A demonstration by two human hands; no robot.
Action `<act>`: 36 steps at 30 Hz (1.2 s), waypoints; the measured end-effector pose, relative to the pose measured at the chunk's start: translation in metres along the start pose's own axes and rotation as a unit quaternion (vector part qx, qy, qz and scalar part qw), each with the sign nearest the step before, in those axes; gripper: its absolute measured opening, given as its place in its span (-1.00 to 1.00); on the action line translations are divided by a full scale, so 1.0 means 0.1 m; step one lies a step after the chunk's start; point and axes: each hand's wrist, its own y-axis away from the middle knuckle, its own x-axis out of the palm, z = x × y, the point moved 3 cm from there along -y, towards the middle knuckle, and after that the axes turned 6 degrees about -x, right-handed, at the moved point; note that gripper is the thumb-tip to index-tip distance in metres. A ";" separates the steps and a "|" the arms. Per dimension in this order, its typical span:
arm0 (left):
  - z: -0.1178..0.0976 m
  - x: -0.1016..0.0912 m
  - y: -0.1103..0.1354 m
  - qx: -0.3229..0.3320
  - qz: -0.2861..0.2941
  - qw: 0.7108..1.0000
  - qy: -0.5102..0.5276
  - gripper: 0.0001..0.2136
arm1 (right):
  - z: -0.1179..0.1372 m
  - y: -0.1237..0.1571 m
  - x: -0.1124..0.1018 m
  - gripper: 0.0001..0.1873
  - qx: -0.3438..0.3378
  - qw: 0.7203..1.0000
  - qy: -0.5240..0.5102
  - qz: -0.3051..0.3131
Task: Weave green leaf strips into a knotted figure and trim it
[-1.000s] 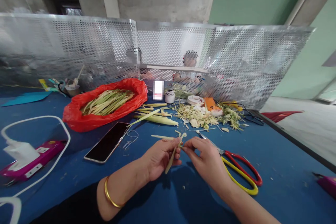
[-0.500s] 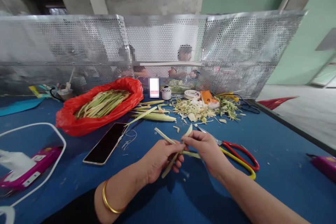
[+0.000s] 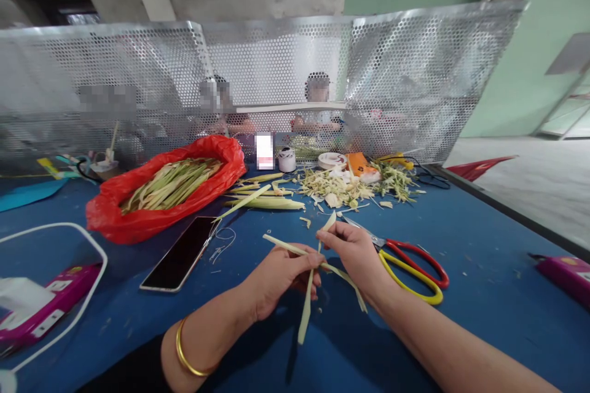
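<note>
Two pale green leaf strips cross each other between my hands, above the blue table. My left hand (image 3: pixel 288 273) pinches the crossing between thumb and fingers. One leaf strip (image 3: pixel 283 244) runs out past the left thumb, and its other end droops to the right below my right hand. The second leaf strip (image 3: pixel 306 313) hangs down from the crossing. My right hand (image 3: pixel 348 249) is closed on that strip's upper end, thumb against fingers. Just beyond my right wrist lie scissors (image 3: pixel 417 264) with one red and one yellow handle, their blades partly hidden by the hand.
A red plastic bag (image 3: pixel 110 215) holds many long leaves. Near it lie a phone (image 3: pixel 182 255), loose leaves (image 3: pixel 271 203) and a heap of scraps (image 3: pixel 338 189). Purple power strips (image 3: pixel 59 295) sit at both sides. Behind a perforated metal screen (image 3: pixel 276 61) people sit.
My right hand has lifted slightly away from the left, drawing the strip's upper end with it. The lower tail now hangs more upright, and the right-hand end droops further. The view shifted slightly.
</note>
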 end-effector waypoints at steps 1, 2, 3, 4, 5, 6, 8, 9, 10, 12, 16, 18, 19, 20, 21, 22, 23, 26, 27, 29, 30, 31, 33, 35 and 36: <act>0.01 -0.01 -0.01 0.002 -0.001 1.000 0.011 -0.76 | -0.01 -0.02 -0.01 -0.68 0.002 1.000 0.005 0.001; 0.01 -0.02 -0.01 0.002 -0.002 1.000 0.026 -0.75 | -0.02 -0.03 -0.03 -0.69 0.006 1.000 0.009 0.003; 0.01 -0.04 -0.02 0.004 -0.004 0.999 0.044 -0.73 | -0.01 -0.04 -0.06 -0.71 0.003 1.000 0.016 -0.004; 0.00 -0.05 -0.02 0.008 -0.007 0.998 0.061 -0.72 | 0.01 -0.04 -0.10 -0.73 -0.012 0.999 0.032 -0.022; -0.01 -0.07 -0.02 0.013 -0.011 0.997 0.079 -0.72 | 0.05 -0.04 -0.15 -0.75 -0.040 0.996 0.061 -0.050; -0.03 -0.08 -0.02 0.019 -0.016 0.995 0.096 -0.71 | 0.11 -0.02 -0.19 -0.76 -0.082 0.988 0.099 -0.086; -0.07 -0.11 -0.02 0.033 -0.026 0.991 0.127 -0.70 | 0.25 0.05 -0.25 -0.82 -0.187 0.953 0.198 -0.136; -0.09 -0.12 -0.02 0.044 -0.029 0.989 0.139 -0.69 | 0.30 0.09 -0.24 -0.81 -0.232 0.935 0.233 -0.131; -0.11 -0.12 -0.01 0.057 -0.031 0.987 0.149 -0.68 | 0.33 0.13 -0.21 -0.76 -0.260 0.927 0.254 -0.098; -0.15 -0.13 0.00 0.088 -0.035 0.983 0.159 -0.68 | 0.33 0.18 -0.11 -0.70 -0.263 0.923 0.280 0.001; -0.19 -0.13 0.03 0.117 -0.059 0.981 0.142 -0.73 | 0.20 0.21 0.04 -0.69 -0.214 0.922 0.317 0.065; -0.19 -0.13 0.04 0.110 -0.077 0.983 0.126 -0.74 | 0.13 0.21 0.08 -0.67 -0.207 0.924 0.312 0.070; -0.19 -0.13 0.04 0.104 -0.080 0.984 0.119 -0.75 | 0.11 0.21 0.09 -0.66 -0.208 0.926 0.307 0.071; -0.19 -0.14 0.04 0.100 -0.081 0.985 0.116 -0.76 | 0.09 0.21 0.10 -0.66 -0.211 0.927 0.302 0.074; -0.18 -0.14 0.04 0.096 -0.079 0.985 0.117 -0.76 | 0.08 0.21 0.10 -0.65 -0.215 0.927 0.298 0.077; -0.17 -0.14 0.03 0.094 -0.078 0.985 0.122 -0.75 | 0.08 0.21 0.10 -0.65 -0.220 0.927 0.294 0.081; -0.16 -0.15 0.02 0.093 -0.080 0.984 0.131 -0.73 | 0.09 0.22 0.11 -0.66 -0.225 0.926 0.291 0.087; -0.12 -0.17 -0.01 0.089 -0.094 0.981 0.148 -0.69 | 0.11 0.24 0.12 -0.66 -0.230 0.924 0.286 0.109; -0.11 -0.17 -0.02 0.089 -0.095 0.981 0.146 -0.70 | 0.13 0.25 0.12 -0.66 -0.230 0.923 0.286 0.116; -0.10 -0.17 -0.03 0.090 -0.091 0.982 0.142 -0.71 | 0.15 0.26 0.13 -0.66 -0.233 0.919 0.290 0.128; -0.10 -0.16 -0.03 0.091 -0.086 0.982 0.142 -0.72 | 0.17 0.27 0.13 -0.66 -0.240 0.915 0.296 0.133; -0.11 -0.16 -0.03 0.089 -0.081 0.982 0.144 -0.73 | 0.19 0.27 0.12 -0.66 -0.251 0.909 0.303 0.136; -0.13 -0.16 -0.02 0.083 -0.071 0.983 0.149 -0.74 | 0.23 0.27 0.08 -0.68 -0.284 0.895 0.324 0.120; -0.15 -0.15 -0.01 0.078 -0.056 0.985 0.145 -0.75 | 0.28 0.24 -0.01 -0.80 -0.317 0.877 0.357 0.061; -0.16 -0.14 0.00 0.077 -0.044 0.986 0.141 -0.76 | 0.29 0.21 -0.05 -0.87 -0.329 0.866 0.374 0.031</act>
